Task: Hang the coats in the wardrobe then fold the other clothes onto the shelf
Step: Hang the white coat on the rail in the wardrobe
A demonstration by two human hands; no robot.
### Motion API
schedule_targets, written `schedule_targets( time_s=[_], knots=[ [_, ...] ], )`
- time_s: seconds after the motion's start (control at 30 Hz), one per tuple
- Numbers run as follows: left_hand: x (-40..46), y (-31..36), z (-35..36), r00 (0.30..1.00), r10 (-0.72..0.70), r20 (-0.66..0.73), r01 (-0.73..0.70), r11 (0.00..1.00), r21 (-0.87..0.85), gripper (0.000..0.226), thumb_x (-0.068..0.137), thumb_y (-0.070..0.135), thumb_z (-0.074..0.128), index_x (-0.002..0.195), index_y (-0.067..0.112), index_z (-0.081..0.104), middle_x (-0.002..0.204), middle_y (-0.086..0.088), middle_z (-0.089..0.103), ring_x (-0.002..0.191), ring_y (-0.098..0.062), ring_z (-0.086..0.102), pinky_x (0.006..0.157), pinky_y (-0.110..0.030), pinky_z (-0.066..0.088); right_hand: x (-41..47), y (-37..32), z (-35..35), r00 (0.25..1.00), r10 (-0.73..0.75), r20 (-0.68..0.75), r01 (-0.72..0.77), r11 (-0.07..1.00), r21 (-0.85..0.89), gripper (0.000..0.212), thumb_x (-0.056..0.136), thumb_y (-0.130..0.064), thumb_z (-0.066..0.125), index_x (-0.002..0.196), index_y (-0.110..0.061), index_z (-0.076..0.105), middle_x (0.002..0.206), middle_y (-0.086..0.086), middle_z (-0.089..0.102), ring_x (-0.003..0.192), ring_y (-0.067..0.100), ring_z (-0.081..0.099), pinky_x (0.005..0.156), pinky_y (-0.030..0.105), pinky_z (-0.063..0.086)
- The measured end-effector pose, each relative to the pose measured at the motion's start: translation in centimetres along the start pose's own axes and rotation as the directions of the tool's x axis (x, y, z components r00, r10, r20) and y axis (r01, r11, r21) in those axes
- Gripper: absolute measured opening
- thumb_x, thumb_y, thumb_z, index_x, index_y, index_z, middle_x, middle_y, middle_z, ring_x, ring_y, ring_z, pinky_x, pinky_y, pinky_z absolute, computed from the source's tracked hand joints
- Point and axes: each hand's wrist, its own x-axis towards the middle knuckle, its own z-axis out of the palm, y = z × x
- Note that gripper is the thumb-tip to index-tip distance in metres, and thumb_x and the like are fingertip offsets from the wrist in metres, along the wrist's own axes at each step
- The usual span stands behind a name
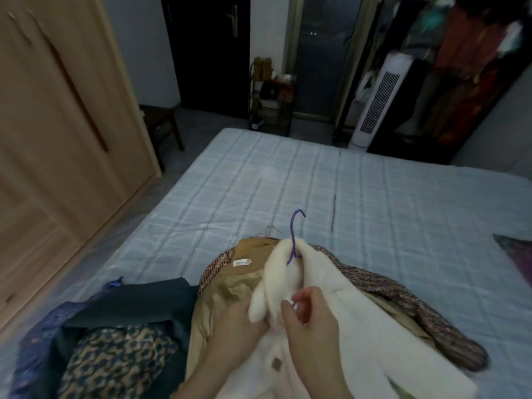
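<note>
A fluffy white coat [354,321] lies on top of a clothes pile at the near edge of the bed [288,182]. A purple wire hanger [295,234] sticks out of its collar, hook pointing away from me. My left hand [233,323] grips the coat's left front edge. My right hand [309,315] pinches the hanger's lower wire at the coat's opening. Under it lies a tweed jacket [403,295] with tan lining [230,286]. To the left are a dark green garment [135,303] and a patterned one [115,361].
A wooden wardrobe [57,116] with shut doors stands on the left. Beyond the bed are a dark stool [161,122], a small rack [270,96], a white tower fan [377,99] and hanging clothes [466,76] at the right. A dark cloth [515,254] lies at the bed's right edge.
</note>
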Motion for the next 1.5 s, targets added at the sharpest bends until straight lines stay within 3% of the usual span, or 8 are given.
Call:
schedule_targets(
  time_s=[0.33,0.47,0.57,0.7,1.0,1.17,1.37,1.5],
  knots=[
    [-11.7,10.5,0.3,0.951,0.306,-0.039,-0.299,0.945,0.13,0.024,0.08,0.015,0.059,0.104,0.018,0.064,0.081,0.01,0.068,0.076,-0.005,0.064,0.059,-0.008,0.042,-5.3,-7.0,-6.7,0.989,0.144,0.038,-0.144,0.99,0.007,0.077,0.078,-0.045,0.072,0.133,-0.002,0.038,0.093,0.001,0.064,0.074,0.006,0.059,0.055,0.01,0.037],
    [-14.7,11.9,1.2,0.941,0.338,-0.025,-0.331,0.933,0.141,0.055,0.072,0.019,0.053,0.127,0.024,0.049,0.119,0.008,0.065,0.111,-0.015,0.061,0.087,-0.029,0.05,-6.0,-8.1,-9.0,1.0,0.002,-0.003,-0.002,0.995,-0.1,0.061,0.077,-0.029,0.068,0.131,-0.012,0.045,0.112,0.004,0.062,0.099,0.016,0.061,0.071,0.017,0.042],
    [-17.3,13.4,0.9,0.906,0.416,0.083,-0.422,0.904,0.076,0.069,0.078,0.018,0.058,0.141,0.029,0.032,0.129,0.022,0.047,0.123,-0.001,0.047,0.096,-0.01,0.036,-7.0,-9.0,-11.2,0.998,0.011,0.058,-0.007,0.998,-0.07,0.044,0.084,-0.012,0.063,0.125,-0.015,0.049,0.103,0.003,0.06,0.091,0.018,0.057,0.073,0.025,0.045],
    [-17.6,14.6,-1.2,0.802,0.487,0.346,-0.471,0.872,-0.134,0.016,0.09,0.033,0.051,0.103,0.027,0.057,0.093,0.002,0.064,0.084,-0.011,0.06,0.078,-0.026,0.047,-8.1,-9.8,-14.4,0.996,0.03,0.089,-0.021,0.995,-0.097,0.031,0.079,-0.005,0.059,0.109,-0.013,0.055,0.094,0.008,0.064,0.09,0.026,0.062,0.081,0.039,0.054],
    [-10.3,17.6,-8.0,0.878,0.446,-0.172,-0.409,0.887,0.213,0.066,0.086,0.027,0.067,0.142,0.025,0.033,0.135,0.003,0.028,0.121,-0.017,0.037,0.105,-0.034,0.035,-11.6,-13.9,-23.9,0.857,-0.38,0.349,0.454,0.876,-0.162,0.046,0.083,0.0,0.055,0.102,-0.041,0.063,0.097,-0.019,0.068,0.089,-0.005,0.062,0.071,0.014,0.049],
    [-10.5,20.6,-12.9,0.589,0.774,-0.232,-0.516,0.582,0.628,0.039,0.083,0.051,0.057,0.116,0.03,0.06,0.133,0.005,0.045,0.127,-0.022,0.038,0.102,-0.043,0.034,-12.0,-15.6,-27.8,0.752,-0.544,0.371,0.647,0.718,-0.258,0.044,0.085,0.002,0.057,0.094,-0.04,0.058,0.087,-0.024,0.065,0.087,-0.009,0.059,0.069,0.011,0.044],
    [-14.8,23.5,-19.0,0.481,0.855,0.196,-0.522,0.1,0.847,0.029,0.095,0.051,0.033,0.12,0.036,0.036,0.103,0.007,0.069,0.086,-0.02,0.069,0.06,-0.031,0.043,-8.7,-16.1,-28.8,0.686,-0.718,0.121,0.652,0.532,-0.54,0.044,0.085,-0.01,0.065,0.124,-0.029,0.056,0.131,-0.008,0.038,0.102,0.011,0.05,0.083,0.024,0.045],
    [-17.8,23.7,-21.1,0.585,0.773,0.245,-0.358,-0.025,0.934,0.043,0.087,0.05,0.006,0.118,0.025,0.022,0.106,0.0,0.066,0.083,-0.028,0.067,0.056,-0.034,0.035,-7.6,-17.5,-27.0,0.664,-0.747,0.044,0.589,0.486,-0.645,0.071,0.083,-0.008,0.068,0.144,-0.025,0.035,0.135,0.005,0.034,0.088,0.025,0.06,0.068,0.029,0.049]
  ],
)
